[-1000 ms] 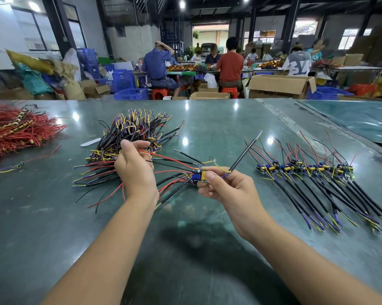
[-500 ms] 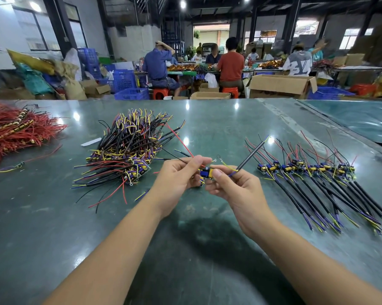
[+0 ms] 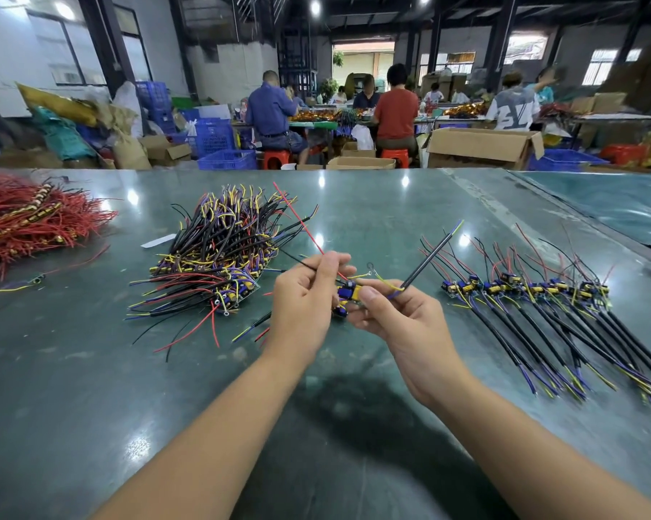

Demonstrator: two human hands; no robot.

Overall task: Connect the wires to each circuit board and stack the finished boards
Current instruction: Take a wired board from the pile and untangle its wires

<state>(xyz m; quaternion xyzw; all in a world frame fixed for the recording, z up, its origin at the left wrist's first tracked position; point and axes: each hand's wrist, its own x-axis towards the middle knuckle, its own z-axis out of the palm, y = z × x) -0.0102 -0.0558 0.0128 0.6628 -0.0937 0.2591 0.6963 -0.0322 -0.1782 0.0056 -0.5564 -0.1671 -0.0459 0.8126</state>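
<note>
Head view showed the green table (image 3: 91, 388), where the heap of unfinished boards and wires (image 3: 218, 253) lay to the left and the row of finished boards (image 3: 522, 289) to the right, both as a second before. What had changed was the left hand (image 3: 301, 309): from the heap it had come across to meet the right hand (image 3: 395, 317) above the table between heap and row, bringing a red wire (image 3: 297, 219) that rose slanting from its pinched fingers. That suggested the joining step was under way. The right hand curled round the small circuit board (image 3: 348, 293), thumb on top, its black cable (image 3: 429, 257) pointing up and right. Both forearms converged, wrists bent slightly inward.
</note>
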